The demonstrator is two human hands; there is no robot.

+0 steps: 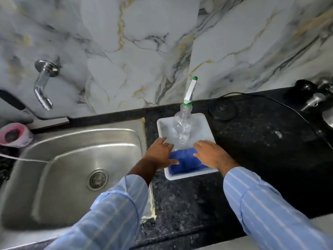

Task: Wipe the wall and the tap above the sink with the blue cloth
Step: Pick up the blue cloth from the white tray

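A folded blue cloth (186, 162) lies in the near part of a white tray (207, 127) on the dark counter, right of the steel sink (72, 159). My left hand (159, 154) rests flat over the tray's left rim, its fingers spread and the thumb on the cloth's left edge. My right hand (210, 154) lies palm down over the cloth's right side, fingers apart. Neither hand has a grip on the cloth. The chrome tap (44, 83) sticks out of the marbled wall (144, 42) above the sink's left part.
A clear spray bottle (182, 123) with a green-and-white nozzle stands in the tray's far half. A pink cup (15, 135) sits at the sink's far left. A black kettle base (223, 108) with its cable and some steel utensils (317, 98) are at the right.
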